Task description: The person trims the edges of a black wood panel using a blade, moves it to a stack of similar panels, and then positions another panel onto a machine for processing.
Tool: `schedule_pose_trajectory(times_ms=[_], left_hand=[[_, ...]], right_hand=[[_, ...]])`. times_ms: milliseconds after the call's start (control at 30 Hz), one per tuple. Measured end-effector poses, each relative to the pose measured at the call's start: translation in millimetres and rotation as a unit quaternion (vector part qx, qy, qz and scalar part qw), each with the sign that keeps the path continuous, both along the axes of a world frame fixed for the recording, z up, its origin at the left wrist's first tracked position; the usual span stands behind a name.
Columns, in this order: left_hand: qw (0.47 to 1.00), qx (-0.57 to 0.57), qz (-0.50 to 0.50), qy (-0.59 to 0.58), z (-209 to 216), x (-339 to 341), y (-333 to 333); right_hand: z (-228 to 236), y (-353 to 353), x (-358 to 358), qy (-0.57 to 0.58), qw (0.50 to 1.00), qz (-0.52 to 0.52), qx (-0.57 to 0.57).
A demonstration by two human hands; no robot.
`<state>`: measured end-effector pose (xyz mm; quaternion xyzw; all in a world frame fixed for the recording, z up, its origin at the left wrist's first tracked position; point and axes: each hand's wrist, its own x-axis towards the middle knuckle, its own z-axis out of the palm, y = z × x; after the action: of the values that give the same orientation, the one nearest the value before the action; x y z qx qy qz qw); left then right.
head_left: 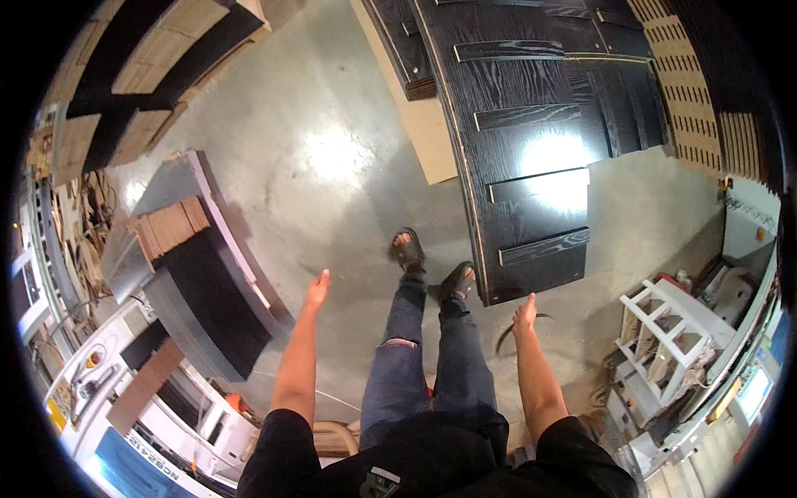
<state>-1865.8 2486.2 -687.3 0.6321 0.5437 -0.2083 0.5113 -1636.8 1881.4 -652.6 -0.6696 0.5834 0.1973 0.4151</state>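
Observation:
My left hand (317, 292) hangs over the concrete floor with its fingers stretched out and nothing in it. The nearest thing to it is the stack of dark panels (220, 303) on the left. My right hand (525, 314) is also held out, small in view, with nothing visible in it. It is just short of the near end of a large stack of black wood-grain panels (531, 212), and I see no contact. Thin strips (544, 245) lie across these panels. A dark curved band (505, 336) shows beside my right hand.
Brown cardboard pieces (173, 228) lie on the left stack. Striped stacks stand at the far left (166, 50) and far right (681, 83). A white frame (668, 319) and machinery stand on the right. A white and blue machine (137, 461) is at lower left.

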Motion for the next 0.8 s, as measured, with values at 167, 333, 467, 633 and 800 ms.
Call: schedule_pose_trajectory(times_ms=[167, 333, 467, 633, 800], left_hand=[[0.99, -0.028, -0.059, 0.123, 42.6, 30.1, 70.0], [0.983, -0.052, -0.165, 0.056, 38.7, 190.1, 48.0], [0.978, -0.089, -0.19, -0.005, 55.8, 333.1, 11.7], [0.979, -0.141, -0.068, -0.133, 87.3, 499.7, -23.9], [0.979, -0.113, 0.013, -0.167, 47.6, 615.6, 21.2]], right_hand=[[4.0, 34.9, -0.4, -0.068, 0.989, -0.043, 0.12], [-20.6, 38.7, -24.4, -0.01, 0.983, -0.13, 0.132], [-3.1, 76.4, -0.6, -0.059, 0.961, -0.183, 0.198], [-2.2, 88.9, -2.2, -0.151, 0.927, -0.291, 0.18], [5.0, 85.9, 20.1, -0.085, 0.921, -0.341, 0.17]])
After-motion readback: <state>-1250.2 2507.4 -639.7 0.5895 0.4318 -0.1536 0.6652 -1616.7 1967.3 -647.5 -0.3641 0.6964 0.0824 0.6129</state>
